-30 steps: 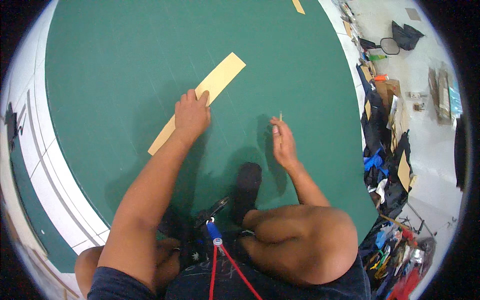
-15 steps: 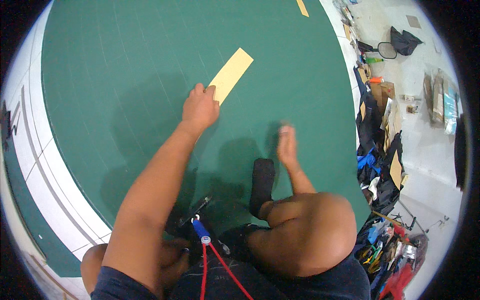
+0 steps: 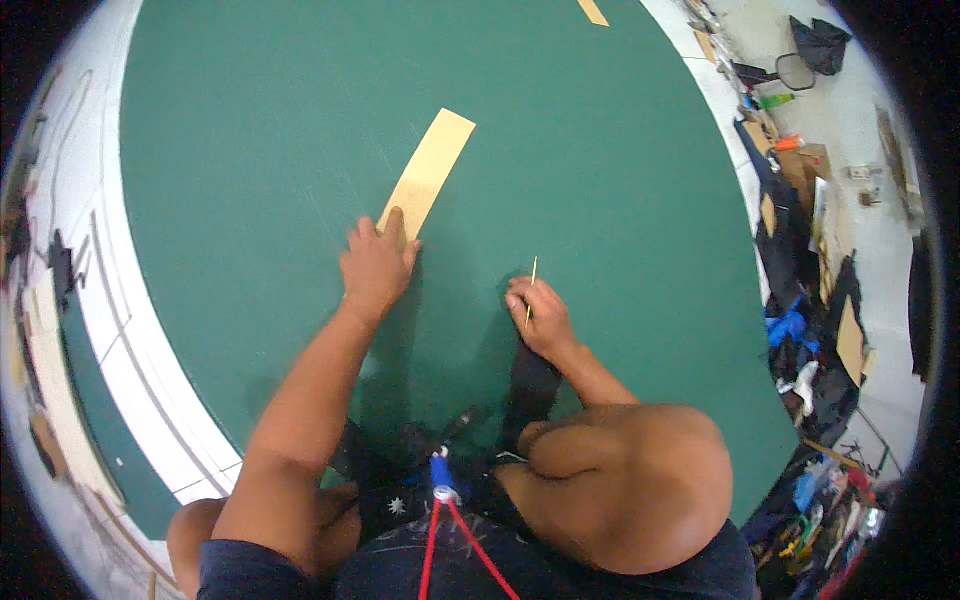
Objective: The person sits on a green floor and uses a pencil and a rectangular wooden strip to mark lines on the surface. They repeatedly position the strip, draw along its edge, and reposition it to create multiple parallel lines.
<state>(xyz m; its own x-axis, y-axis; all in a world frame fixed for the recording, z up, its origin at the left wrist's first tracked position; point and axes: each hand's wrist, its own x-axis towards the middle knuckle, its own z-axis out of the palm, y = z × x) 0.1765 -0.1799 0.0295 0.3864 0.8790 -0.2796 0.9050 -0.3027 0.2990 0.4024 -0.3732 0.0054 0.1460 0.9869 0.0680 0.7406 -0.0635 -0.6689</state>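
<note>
A long strip of pale yellow card or paper [image 3: 437,160] lies slanted on the large dark green fabric [image 3: 250,170]. My left hand [image 3: 375,270] rests on its near end, fingers stretched out and pressing down. Further right and nearer my body, my right hand [image 3: 546,318] is closed around a thin pale yellow stick [image 3: 534,268] that points up out of the fingers. Too little detail shows to say whether it is a pencil or another tool. My right hand is just beyond a dark-socked foot [image 3: 532,380], apart from the strip.
Another yellow strip [image 3: 593,12] lies at the far edge of the fabric. White floor tiles [image 3: 180,430] border the left. Along the right stand cardboard, dark cloth and bags, with a pile of mixed items [image 3: 830,520] at lower right. A red cord [image 3: 431,550] hangs before me.
The strip's near end has shifted left and toward me, and my left hand has gone from grasping its edge to lying on it. My right hand, blurred before, has moved left and shows the stick.
</note>
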